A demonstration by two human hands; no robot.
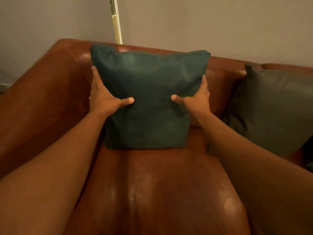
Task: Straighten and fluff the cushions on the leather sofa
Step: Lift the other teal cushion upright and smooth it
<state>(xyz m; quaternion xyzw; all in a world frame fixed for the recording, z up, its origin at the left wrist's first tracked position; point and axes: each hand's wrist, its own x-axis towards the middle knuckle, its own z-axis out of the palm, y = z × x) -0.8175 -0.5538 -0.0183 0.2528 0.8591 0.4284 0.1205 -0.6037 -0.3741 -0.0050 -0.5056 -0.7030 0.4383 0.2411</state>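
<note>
A dark teal square cushion [149, 99] stands upright on the seat of the brown leather sofa [169, 184], leaning against the backrest. My left hand [105, 97] clasps its left edge, thumb pressed on the front face and fingers wrapped behind. On the opposite edge my right hand [196, 99] grips the same way, thumb on the front. A grey-green cushion [274, 109] leans against the backrest further right, partly cut off by the frame edge.
The sofa's left armrest [42, 102] rises close beside the teal cushion. A pale wall [220, 22] stands behind the sofa, with a gold-coloured vertical pole [116, 21] in front of it.
</note>
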